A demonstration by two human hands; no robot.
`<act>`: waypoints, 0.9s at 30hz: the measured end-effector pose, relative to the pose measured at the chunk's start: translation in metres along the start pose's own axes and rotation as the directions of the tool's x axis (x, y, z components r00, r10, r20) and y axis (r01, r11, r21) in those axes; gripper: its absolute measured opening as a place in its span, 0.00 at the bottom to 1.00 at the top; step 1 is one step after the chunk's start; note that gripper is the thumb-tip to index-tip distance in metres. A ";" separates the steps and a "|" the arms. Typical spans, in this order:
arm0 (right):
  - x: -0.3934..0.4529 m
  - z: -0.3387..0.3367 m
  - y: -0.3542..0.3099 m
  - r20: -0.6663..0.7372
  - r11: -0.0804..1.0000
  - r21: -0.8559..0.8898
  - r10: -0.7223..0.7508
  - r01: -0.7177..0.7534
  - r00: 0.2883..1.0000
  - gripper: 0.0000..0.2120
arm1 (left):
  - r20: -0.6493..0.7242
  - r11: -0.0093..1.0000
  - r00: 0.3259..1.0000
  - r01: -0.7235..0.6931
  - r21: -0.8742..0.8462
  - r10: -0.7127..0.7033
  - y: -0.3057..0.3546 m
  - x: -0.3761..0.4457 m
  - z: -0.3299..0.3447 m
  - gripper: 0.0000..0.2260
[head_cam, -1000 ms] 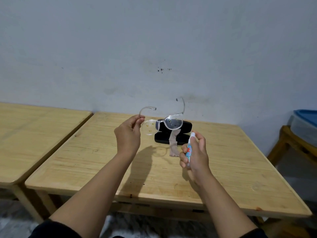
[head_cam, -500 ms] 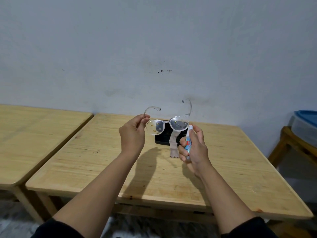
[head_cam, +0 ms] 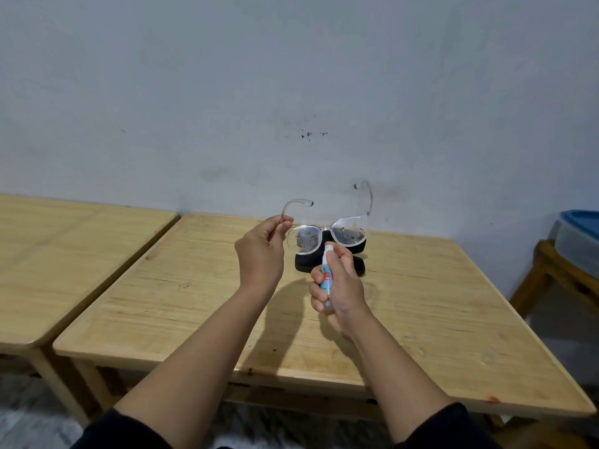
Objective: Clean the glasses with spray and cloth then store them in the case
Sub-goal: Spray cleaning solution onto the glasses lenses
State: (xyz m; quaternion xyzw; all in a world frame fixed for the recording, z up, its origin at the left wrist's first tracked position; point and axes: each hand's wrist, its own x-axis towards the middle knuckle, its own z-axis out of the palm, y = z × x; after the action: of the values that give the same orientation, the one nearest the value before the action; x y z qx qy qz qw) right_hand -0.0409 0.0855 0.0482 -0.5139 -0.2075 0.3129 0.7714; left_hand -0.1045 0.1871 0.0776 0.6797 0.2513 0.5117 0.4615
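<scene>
My left hand (head_cam: pixel 261 254) pinches the left temple of clear-framed glasses (head_cam: pixel 327 236) and holds them up above the table, temples unfolded and pointing away from me. Both lenses carry dark and yellowish specks. My right hand (head_cam: pixel 338 283) grips a small white spray bottle (head_cam: pixel 326 277) with a blue and red label, its nozzle just below the bridge of the glasses, a finger resting on top. Behind the glasses a black case (head_cam: pixel 303 262) lies on the wooden table (head_cam: pixel 437 303), mostly hidden by the hands. The cloth is not visible.
A second wooden table (head_cam: pixel 64 254) stands to the left with a narrow gap between. At the right edge a clear bin with a blue lid (head_cam: pixel 580 234) sits on a wooden stand (head_cam: pixel 551 270). A grey wall rises behind the tables.
The spray bottle has moved up and forward until its nozzle sits right under the glasses. The glasses shifted slightly right, and specks now show on both lenses.
</scene>
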 end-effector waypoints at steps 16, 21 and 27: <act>-0.030 -0.077 0.006 0.014 0.587 -0.746 -0.459 0.315 0.888 0.21 | -0.050 0.995 0.999 0.018 0.094 -0.014 -0.017 0.006 -0.012 0.07; -0.048 -0.092 -0.004 -0.062 0.638 -0.712 -0.475 0.294 0.878 0.24 | -0.016 0.996 1.000 0.021 0.087 -0.020 -0.017 -0.001 0.000 0.08; -0.061 -0.107 -0.012 -0.174 0.716 -0.654 -0.455 0.243 0.873 0.23 | 0.029 0.993 1.000 -0.012 0.117 0.008 -0.013 -0.010 0.017 0.08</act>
State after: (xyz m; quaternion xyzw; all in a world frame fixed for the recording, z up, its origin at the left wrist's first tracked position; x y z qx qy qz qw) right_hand -0.0122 -0.0311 0.0178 -0.7303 -0.2627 -0.0136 0.6305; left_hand -0.0905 0.1788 0.0605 0.7142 0.2710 0.4886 0.4216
